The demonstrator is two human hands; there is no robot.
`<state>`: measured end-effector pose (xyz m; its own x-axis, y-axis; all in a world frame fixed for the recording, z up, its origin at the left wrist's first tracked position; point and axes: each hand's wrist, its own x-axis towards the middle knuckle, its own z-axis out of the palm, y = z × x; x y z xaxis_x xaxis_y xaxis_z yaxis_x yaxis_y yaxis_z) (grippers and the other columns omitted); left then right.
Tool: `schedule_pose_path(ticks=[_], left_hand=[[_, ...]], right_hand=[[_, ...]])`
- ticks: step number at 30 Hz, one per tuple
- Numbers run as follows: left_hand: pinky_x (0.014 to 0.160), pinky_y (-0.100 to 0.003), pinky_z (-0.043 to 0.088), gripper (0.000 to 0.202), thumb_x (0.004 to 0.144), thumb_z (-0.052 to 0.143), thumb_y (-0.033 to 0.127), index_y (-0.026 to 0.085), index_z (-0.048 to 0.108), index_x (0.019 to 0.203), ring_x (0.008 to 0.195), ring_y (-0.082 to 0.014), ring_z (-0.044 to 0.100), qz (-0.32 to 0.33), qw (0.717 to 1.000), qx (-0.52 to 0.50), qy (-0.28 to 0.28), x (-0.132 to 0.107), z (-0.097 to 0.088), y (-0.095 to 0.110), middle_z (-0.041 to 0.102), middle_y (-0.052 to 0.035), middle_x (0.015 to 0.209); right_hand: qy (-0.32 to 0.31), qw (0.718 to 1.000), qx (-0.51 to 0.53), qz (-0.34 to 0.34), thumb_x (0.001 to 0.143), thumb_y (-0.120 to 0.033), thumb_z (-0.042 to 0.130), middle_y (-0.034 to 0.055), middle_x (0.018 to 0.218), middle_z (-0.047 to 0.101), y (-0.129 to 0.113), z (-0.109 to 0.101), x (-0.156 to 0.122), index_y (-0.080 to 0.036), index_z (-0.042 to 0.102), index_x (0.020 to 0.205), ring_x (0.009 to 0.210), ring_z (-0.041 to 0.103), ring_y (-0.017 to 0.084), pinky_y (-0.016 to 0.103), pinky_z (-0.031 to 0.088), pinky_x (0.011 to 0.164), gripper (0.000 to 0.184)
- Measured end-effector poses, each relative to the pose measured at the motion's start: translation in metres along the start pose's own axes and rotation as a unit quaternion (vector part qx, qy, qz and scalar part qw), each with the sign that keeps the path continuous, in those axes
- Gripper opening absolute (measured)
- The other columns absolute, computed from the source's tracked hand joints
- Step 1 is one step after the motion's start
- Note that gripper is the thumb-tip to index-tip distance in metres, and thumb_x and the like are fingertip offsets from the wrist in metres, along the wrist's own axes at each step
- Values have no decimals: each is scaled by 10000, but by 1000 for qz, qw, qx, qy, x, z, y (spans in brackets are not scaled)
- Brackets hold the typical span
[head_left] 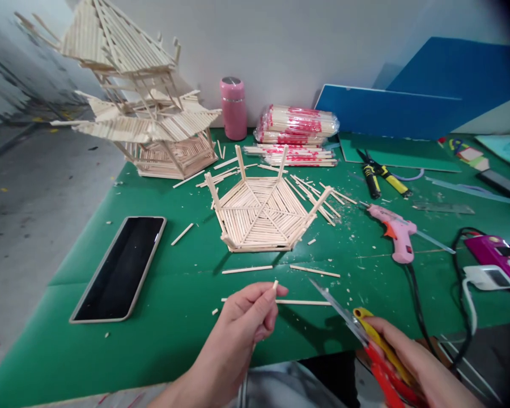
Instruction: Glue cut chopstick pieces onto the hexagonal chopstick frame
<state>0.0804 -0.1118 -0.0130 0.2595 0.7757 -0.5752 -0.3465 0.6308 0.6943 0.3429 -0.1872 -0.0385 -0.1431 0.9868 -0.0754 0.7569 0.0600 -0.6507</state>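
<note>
My left hand (255, 311) is closed, pinching a thin wooden stick (275, 284) between thumb and fingers; most of the stick is hidden. In my right hand (408, 345), at the lower right, is a scissor-like cutter (344, 314) with a long grey blade and red and yellow handles. Its blade points up and left, apart from the stick. Loose cut sticks (314, 271) lie just beyond my hands, and another stick (304, 302) passes behind my left fingers. Farther back stands a hexagonal stick base (263, 212) with upright posts at its corners.
A tiered stick pavilion (153, 124) stands at the back left, near a pink bottle (233, 110) and bagged sticks (297, 127). A phone (119, 269) lies left. On the right are yellow-black pliers (380, 175), a pink glue gun (393, 229) and cables.
</note>
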Motion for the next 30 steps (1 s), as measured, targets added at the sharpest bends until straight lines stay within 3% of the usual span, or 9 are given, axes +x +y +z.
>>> schedule_pose_path(ticks=[4,9,12,16,21,25,30], left_hand=[[463,-209,175,205,779,560,346,152,628,784,487,-62,267,12,1000,17,13,-1,-2,-1,408,41,534],[470,-211,219,211,761,579,316,146,583,636,477,-63,301,32,999,39,12,-2,2,2,451,27,554],[485,-210,235,227,746,591,319,147,566,600,504,-74,321,32,999,42,12,0,2,4,459,19,558],[512,-208,262,211,759,569,331,141,601,672,536,-89,353,54,996,76,3,2,0,5,455,16,533],[509,-210,274,207,783,530,324,142,622,750,542,-94,368,113,980,163,3,3,-4,6,439,22,544],[514,-213,283,227,803,494,326,141,602,728,548,-98,369,147,963,225,-8,4,-8,3,429,23,558],[491,-202,285,207,813,478,311,147,584,745,531,-90,344,160,960,228,-26,4,-10,-2,407,34,559]], right_hand=[[-47,994,-93,-28,543,-168,623,88,1094,609,-20,1,15,-271,318,1271,848,647,231,247,552,627,797],[-64,987,-144,-43,515,-229,649,83,957,645,-38,4,26,-223,300,1221,798,649,230,243,552,597,788],[-82,985,-143,-38,541,-229,630,96,997,633,-37,6,28,-206,277,1242,840,641,231,242,547,621,784],[-132,982,-133,11,576,-234,590,110,1076,596,-38,6,31,-182,301,1255,942,604,237,257,524,715,740],[-205,965,-119,112,580,-257,559,118,1171,532,-56,1,39,-154,316,1262,1041,544,239,274,465,831,731],[-232,957,-112,133,581,-291,555,122,1186,508,-69,-1,44,-146,305,1273,1066,513,245,292,448,850,750],[-248,952,-108,144,583,-327,575,132,1160,507,-74,-1,46,-144,303,1269,1060,498,262,324,440,846,761]])
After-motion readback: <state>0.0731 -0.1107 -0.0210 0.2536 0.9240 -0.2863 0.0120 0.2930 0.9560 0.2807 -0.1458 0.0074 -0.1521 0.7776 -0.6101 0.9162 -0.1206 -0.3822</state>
